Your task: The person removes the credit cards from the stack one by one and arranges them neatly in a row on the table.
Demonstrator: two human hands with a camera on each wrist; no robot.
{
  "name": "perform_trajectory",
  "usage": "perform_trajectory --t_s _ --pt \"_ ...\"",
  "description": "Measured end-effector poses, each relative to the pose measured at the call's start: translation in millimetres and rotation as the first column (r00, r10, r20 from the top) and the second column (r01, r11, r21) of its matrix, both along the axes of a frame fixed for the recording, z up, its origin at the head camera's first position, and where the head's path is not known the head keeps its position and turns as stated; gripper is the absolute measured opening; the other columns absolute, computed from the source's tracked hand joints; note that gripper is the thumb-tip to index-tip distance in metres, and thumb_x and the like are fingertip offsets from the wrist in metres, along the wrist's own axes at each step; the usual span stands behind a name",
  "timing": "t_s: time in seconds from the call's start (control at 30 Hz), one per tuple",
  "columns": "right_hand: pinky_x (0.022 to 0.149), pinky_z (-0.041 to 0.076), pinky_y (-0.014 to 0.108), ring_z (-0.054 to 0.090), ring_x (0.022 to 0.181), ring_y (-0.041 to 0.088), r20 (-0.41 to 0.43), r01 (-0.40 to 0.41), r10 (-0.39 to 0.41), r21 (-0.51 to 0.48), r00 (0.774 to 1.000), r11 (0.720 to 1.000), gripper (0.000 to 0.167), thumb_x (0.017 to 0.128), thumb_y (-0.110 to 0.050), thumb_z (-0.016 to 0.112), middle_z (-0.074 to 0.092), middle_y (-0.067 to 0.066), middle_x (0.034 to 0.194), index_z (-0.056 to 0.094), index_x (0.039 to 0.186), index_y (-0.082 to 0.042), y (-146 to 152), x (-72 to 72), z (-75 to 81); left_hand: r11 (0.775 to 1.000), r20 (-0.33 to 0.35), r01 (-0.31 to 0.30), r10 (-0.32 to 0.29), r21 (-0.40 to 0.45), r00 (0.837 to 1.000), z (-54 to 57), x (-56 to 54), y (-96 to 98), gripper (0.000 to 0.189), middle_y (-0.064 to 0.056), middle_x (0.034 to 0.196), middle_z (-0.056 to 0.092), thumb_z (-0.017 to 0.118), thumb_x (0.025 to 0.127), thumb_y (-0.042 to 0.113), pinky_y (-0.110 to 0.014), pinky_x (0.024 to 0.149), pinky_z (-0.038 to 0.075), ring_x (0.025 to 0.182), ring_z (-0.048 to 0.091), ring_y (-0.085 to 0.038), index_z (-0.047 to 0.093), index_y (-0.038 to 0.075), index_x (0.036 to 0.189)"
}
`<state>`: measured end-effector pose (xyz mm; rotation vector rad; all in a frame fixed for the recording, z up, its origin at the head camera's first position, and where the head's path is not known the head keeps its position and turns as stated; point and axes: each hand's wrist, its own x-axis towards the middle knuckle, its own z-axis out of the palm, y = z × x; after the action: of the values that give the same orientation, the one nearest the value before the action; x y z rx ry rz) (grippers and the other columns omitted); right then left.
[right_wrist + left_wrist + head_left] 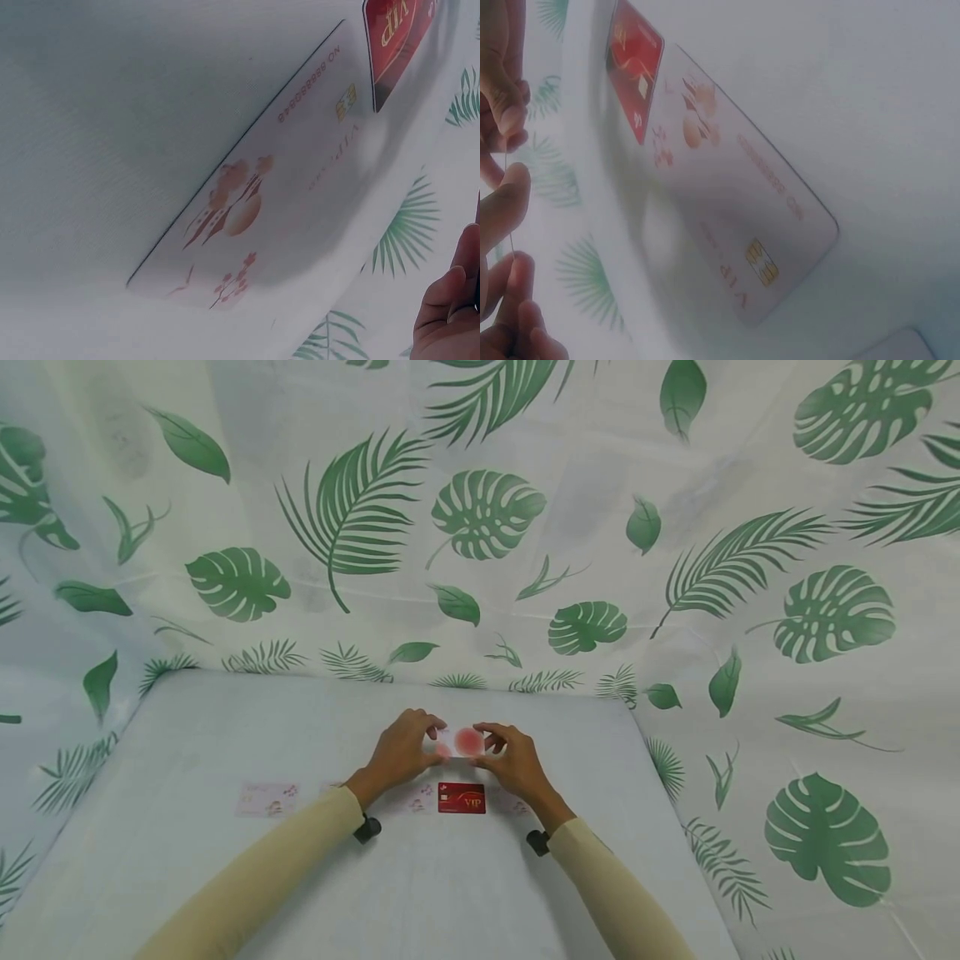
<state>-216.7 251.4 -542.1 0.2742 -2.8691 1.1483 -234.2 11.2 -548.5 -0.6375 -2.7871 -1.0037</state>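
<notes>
Both hands pinch one small white card [461, 742] with pink round patches, held up over the table. My left hand [402, 750] grips its left end, fingertips above and thumb below. On the opposite end, the fingers and thumb of my right hand [519, 762] pinch the corners. Seen from the left wrist, the held card is only a thin edge between fingers. Below the hands lies a red VIP card [461, 798]. Pale pink VIP cards flank it, one on the left [772, 217] and one on the right [247, 195], each partly covered by a forearm or hand in the head view.
Farther left on the white table [187, 735] lies another pale pink card [267, 800], with a further one mostly hidden by the left wrist. Behind the table hangs a white sheet [517, 585] printed with green leaves. Each wrist wears a dark camera [367, 829].
</notes>
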Motion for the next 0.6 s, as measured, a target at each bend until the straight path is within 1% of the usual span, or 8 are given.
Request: perform_trajectory --t_s 0.13,0.37,0.6 --pt "0.084 0.05 0.034 0.058 0.095 0.018 -0.011 0.002 -0.002 0.0 1.0 1.0 0.06 0.083 -0.021 0.093 0.068 -0.002 0.1 0.07 0.138 -0.027 4.9 2.7 0.2 1.0 0.008 0.01 -0.009 -0.001 1.0 1.6 0.7 4.1 0.053 0.002 0.1 0.066 0.093 0.084 0.033 -0.032 0.086 0.054 0.099 0.056 -0.016 0.072 0.015 0.129" --pt "0.083 0.051 0.035 0.059 0.094 0.019 -0.037 -0.001 0.001 -0.004 0.999 1.0 0.06 0.082 -0.02 0.094 0.069 -0.002 0.099 0.071 0.137 -0.026 11.8 7.4 2.2 1.0 0.004 0.026 -0.026 0.01 1.0 4.4 2.4 10.0 0.055 0.001 0.1 0.067 0.093 0.083 0.034 -0.032 0.084 0.053 0.098 0.055 -0.017 0.073 0.014 0.129" --pt "0.085 0.051 0.035 0.059 0.096 0.02 -0.014 0.021 -0.021 -0.019 1.0 1.0 0.059 0.083 -0.02 0.093 0.07 -0.002 0.101 0.071 0.138 -0.028 18.9 11.9 3.8 0.998 -0.018 0.056 -0.056 0.015 0.998 4.4 3.9 15.6 0.055 0.001 0.1 0.067 0.094 0.082 0.034 -0.031 0.084 0.054 0.098 0.056 -0.016 0.073 0.014 0.129"
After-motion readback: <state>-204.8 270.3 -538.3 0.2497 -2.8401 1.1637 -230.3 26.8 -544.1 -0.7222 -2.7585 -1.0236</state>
